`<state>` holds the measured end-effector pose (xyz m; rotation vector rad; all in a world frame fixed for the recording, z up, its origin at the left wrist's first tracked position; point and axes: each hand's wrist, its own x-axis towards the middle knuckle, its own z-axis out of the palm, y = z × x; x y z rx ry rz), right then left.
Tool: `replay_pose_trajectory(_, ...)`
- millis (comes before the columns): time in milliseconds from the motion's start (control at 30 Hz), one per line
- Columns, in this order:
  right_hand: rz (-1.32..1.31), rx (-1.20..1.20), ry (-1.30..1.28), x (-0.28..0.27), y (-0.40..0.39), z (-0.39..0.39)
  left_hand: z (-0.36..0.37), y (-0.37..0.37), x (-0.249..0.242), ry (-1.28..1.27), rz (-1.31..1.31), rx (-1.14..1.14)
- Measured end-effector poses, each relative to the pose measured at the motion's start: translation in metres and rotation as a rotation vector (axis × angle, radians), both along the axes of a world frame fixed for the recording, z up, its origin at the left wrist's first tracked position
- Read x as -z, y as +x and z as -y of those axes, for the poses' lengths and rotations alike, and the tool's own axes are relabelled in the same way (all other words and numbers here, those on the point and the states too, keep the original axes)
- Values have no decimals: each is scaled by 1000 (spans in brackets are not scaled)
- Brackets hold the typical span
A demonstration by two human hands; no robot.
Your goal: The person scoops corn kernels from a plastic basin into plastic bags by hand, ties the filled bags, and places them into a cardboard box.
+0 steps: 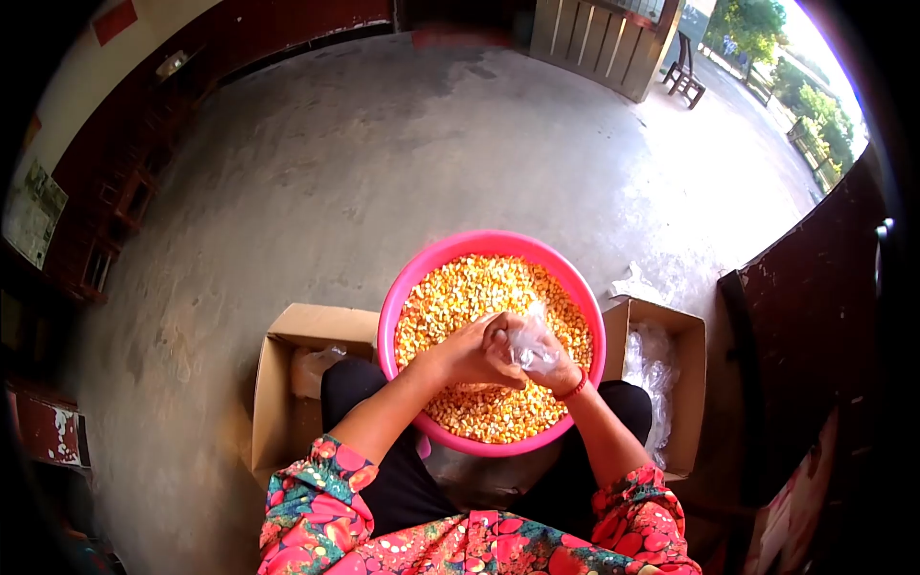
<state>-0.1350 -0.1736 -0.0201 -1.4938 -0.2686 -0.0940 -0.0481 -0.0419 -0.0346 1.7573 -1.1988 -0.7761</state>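
Observation:
A pink basin (pixel 395 316) full of yellow-orange corn kernels (pixel 460 287) sits between my knees. Over the kernels my two hands meet around a clear plastic bag (pixel 533 347). My left hand (pixel 470 353) is closed, its fingers curled against the bag from the left. On the other side my right hand (pixel 560 370), with a red bracelet at the wrist, is closed on the bag too. Crumpled plastic shows above the fingers. The lower part of the bag is mostly hidden by my hands.
An open cardboard box (pixel 273 383) at my left holds a plastic-wrapped item. At my right, another cardboard box (pixel 692 383) contains clear plastic bags (pixel 650 369). White plastic (pixel 634 284) lies on the concrete floor (pixel 316 192) behind it. A wooden chair (pixel 684 75) stands by the doorway.

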Motion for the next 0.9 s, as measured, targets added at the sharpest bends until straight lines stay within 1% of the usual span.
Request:
replay_pose_trajectory(33,63,-9,-40,-6,0,-2,0,0,3,-13,-76,24)
replay_pose_trajectory(67,127,-15,-82,-10,1,-2,1,1,13,-83,-3,42)
replay_pose_trajectory(100,160,-24,-111,-10,0,-1,3,2,24,-154,72,57)
replay_pose_trajectory(133,223,-13,-133,-9,1,-2,7,6,55,-287,294,66)
replay_pose_trajectory(200,302,20,-200,-18,0,-3,5,9,55,-310,381,202)
replay_pose_trajectory(233,296,0,-288,-23,2,0,3,11,51,-305,406,284)
replay_pose_trajectory(267,286,-18,-373,-27,3,4,2,13,43,-255,396,362)
replay_pose_trajectory(300,295,15,-369,-37,-1,5,2,10,24,-38,335,370)
replay_pose_trajectory(333,209,2,-298,-34,-2,8,2,6,14,182,274,368)
replay_pose_trajectory(367,109,-26,-331,-39,-3,16,3,1,12,176,287,386)
replay_pose_trajectory(400,8,-54,-359,-45,-4,23,2,-5,11,19,154,143)
replay_pose_trajectory(433,11,-34,-265,-41,-4,27,3,-7,8,-136,16,-99)
replay_pose_trajectory(467,37,-5,-313,-43,-4,34,5,-6,1,-137,21,-81)
replay_pose_trajectory(533,136,58,-429,-29,-3,49,3,-1,-12,-157,77,-30)
replay_pose_trajectory(567,110,58,-536,-29,-7,57,-1,3,-2,-20,-25,-80)
replay_pose_trajectory(600,108,74,-537,-28,-8,61,1,4,2,-20,-23,-64)
replay_pose_trajectory(667,-2,-81,-707,-19,-6,68,4,4,4,-163,90,-115)
replay_pose_trajectory(700,26,-64,-748,-9,-3,65,3,4,0,-158,122,-126)
replay_pose_trajectory(733,-75,-101,-745,-2,-4,64,3,2,-5,-159,125,-115)
replay_pose_trajectory(800,-197,-101,-898,-30,-11,53,4,0,-13,-150,154,-167)
replay_pose_trajectory(833,-169,-130,-951,6,-1,57,4,2,-7,-163,158,-153)
replay_pose_trajectory(867,-170,-126,-950,12,-3,55,3,2,-8,-163,159,-148)
replay_pose_trajectory(900,-162,-46,-966,16,-5,54,3,3,-10,-205,268,-151)
